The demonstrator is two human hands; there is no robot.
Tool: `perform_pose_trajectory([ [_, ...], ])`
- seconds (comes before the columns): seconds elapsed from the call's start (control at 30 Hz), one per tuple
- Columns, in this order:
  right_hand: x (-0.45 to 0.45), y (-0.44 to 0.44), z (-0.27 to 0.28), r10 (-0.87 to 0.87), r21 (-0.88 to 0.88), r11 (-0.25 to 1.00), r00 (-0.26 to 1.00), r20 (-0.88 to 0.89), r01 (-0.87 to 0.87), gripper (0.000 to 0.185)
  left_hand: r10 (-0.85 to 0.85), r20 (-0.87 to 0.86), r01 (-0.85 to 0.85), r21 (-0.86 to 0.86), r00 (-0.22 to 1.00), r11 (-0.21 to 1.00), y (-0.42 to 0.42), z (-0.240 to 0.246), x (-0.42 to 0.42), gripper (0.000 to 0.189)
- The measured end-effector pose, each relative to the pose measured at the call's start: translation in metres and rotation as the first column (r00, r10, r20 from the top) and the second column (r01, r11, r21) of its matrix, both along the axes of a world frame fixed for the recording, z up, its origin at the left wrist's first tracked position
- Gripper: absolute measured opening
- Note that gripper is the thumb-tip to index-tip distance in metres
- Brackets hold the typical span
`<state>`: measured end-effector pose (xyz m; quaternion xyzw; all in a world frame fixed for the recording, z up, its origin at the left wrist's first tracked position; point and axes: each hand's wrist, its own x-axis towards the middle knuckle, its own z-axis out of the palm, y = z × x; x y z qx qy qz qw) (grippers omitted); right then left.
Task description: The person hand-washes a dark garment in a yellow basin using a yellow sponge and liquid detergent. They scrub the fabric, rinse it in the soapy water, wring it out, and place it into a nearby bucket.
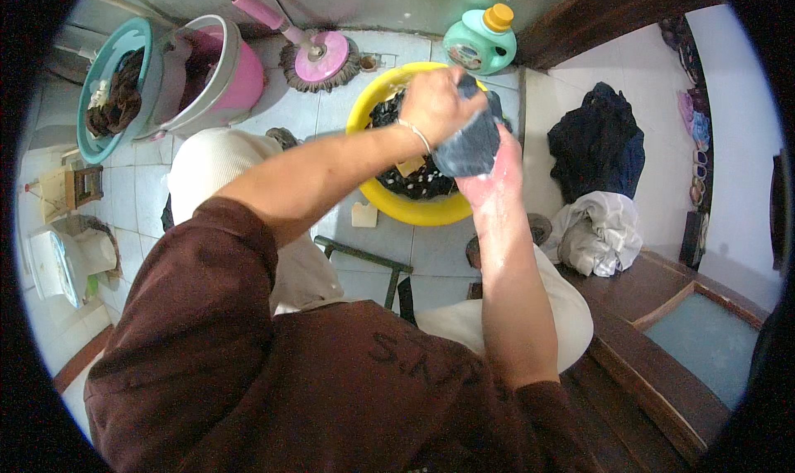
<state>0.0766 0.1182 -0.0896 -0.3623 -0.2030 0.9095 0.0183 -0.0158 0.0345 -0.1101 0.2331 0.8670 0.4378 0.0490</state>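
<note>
A yellow plastic basin [410, 214] stands on the tiled floor, with dark wet cloth [419, 184] and suds inside. Over its right side I hold a wet, soapy dark grey-blue cloth [467, 147]. My left hand [438, 103], with a thin band at the wrist, grips the upper part of this cloth and is slightly blurred. From below and the right, my right hand [494, 169] holds the same cloth, its skin wet with foam. Between the hands and the basin's contents, a yellowish block [410, 166] lies partly hidden on the dark cloth.
A green detergent bottle [480, 41] stands behind the basin. To the left are a pink mop head [320, 57], a pink bucket [245, 88] and a teal basin [84, 116] with clothes. Dark clothes [596, 141] and a white bundle [599, 234] lie at right. A cream block [364, 215] lies near me.
</note>
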Motion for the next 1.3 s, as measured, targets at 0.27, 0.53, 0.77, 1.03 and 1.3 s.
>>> perform_pose_trajectory([
  [0.27,0.010,0.013,-0.075,-0.026,0.034,0.999,0.944,-0.329,0.040,0.027,-0.124,-0.124,0.117,-0.056,0.985,0.992,0.007,0.030,0.028,0.035],
  [0.53,0.004,0.011,-0.009,-0.018,0.114,0.993,0.999,-0.044,0.023,0.027,-0.149,-0.017,0.149,0.212,0.989,0.966,0.014,0.038,0.060,0.032],
  [0.77,-0.001,-0.019,0.011,-0.062,0.158,0.987,0.989,0.136,0.040,0.031,0.151,0.040,-0.154,0.065,0.988,0.986,-0.002,-0.003,-0.008,0.028],
  [1.03,0.042,0.025,-0.037,0.178,0.490,0.871,0.950,-0.255,-0.032,0.035,-0.284,-0.201,0.338,0.331,0.938,0.881,0.011,0.030,0.086,0.036],
  [1.3,-0.007,0.017,-0.011,-0.031,-0.021,0.999,0.999,0.040,0.032,0.037,0.221,0.027,-0.223,0.115,0.975,0.968,0.011,-0.007,-0.021,0.035],
])
